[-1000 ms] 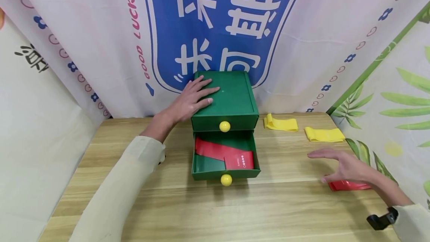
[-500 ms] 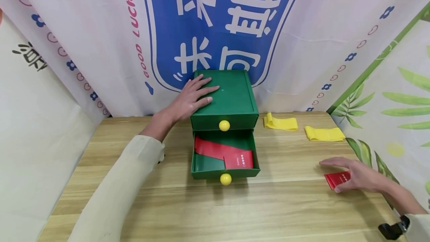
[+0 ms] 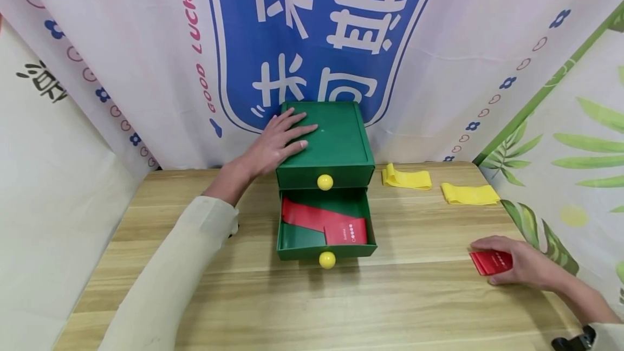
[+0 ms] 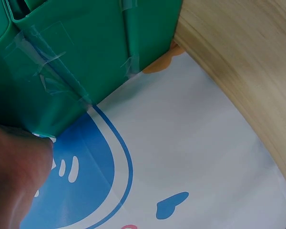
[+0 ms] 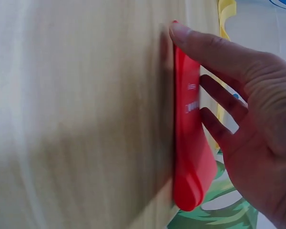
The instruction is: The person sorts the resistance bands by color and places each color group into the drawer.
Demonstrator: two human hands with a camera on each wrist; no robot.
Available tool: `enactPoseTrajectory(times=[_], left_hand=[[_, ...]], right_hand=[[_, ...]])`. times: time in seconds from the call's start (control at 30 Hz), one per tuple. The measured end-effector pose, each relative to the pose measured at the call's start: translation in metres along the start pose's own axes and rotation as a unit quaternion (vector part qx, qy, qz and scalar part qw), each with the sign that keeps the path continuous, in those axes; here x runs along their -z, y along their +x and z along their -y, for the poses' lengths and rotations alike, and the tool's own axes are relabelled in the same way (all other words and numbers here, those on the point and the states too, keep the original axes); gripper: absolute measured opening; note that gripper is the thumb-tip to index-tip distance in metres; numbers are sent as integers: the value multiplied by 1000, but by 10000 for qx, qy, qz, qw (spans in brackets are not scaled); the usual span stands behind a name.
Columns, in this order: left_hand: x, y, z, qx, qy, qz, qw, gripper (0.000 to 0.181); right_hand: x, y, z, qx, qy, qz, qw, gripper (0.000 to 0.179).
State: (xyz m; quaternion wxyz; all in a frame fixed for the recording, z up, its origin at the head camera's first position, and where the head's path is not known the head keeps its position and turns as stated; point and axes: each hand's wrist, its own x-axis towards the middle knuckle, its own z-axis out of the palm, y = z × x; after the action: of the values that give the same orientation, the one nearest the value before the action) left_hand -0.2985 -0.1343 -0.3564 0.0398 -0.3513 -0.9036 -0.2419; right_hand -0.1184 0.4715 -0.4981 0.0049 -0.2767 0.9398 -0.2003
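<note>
My left hand (image 3: 280, 148) lies with fingers spread on top of the green two-drawer box (image 3: 336, 134). Its lower drawer (image 3: 302, 253) is pulled out, holding a red resistance band (image 3: 312, 218) folded at an angle with printed dots on one end. At the right of the table, my right hand (image 3: 521, 264) has thumb and fingers around a second, folded red resistance band (image 5: 188, 124). The right wrist view shows the thumb tip at that band's edge and other fingertips close to its printed face. In the left wrist view, the box's side (image 4: 95, 52) carries clear tape.
Two folded yellow bands, one (image 3: 407, 177) beside the box and another (image 3: 470, 194) farther right, lie near the table's back edge. Yellow knobs stick out from both drawers, the lower knob (image 3: 327, 260) nearest me. A printed cloth (image 3: 409, 69) hangs right behind the box.
My right hand has come down over the red band at the right, its fingers and thumb closing around it. My left hand has stayed on the box.
</note>
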Motion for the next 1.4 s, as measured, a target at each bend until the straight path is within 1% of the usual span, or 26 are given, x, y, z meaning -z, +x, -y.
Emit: enactPoseTrajectory(times=[0.1,0.37,0.57,0.77,1.0,1.13,1.4], left_hand=[[1,0,-1,-5,3,-3,10000,52],[1,-1,-1,-13,9,-22,10000,52],[1,-1,0,21,39,3,10000,52],[1,-1,0,40,37,24,10000,52],[1,-1,-1,33,9,23,10000,52],[0,-1,-1,30,-12,-8,10000,52],[1,-1,-2,29,-18,-14,10000,52]], right_hand=[[-3,-1,-1,13,-91,-108,9999,69],[-10,1,-4,161,-199,-171,9995,61],[-11,6,-4,318,28,-173,9993,57],[-10,8,0,370,208,-165,9990,55],[-13,8,1,407,414,-327,9978,56],[-14,7,1,286,623,-367,9970,56],[-12,5,3,-264,1030,-348,9937,53]])
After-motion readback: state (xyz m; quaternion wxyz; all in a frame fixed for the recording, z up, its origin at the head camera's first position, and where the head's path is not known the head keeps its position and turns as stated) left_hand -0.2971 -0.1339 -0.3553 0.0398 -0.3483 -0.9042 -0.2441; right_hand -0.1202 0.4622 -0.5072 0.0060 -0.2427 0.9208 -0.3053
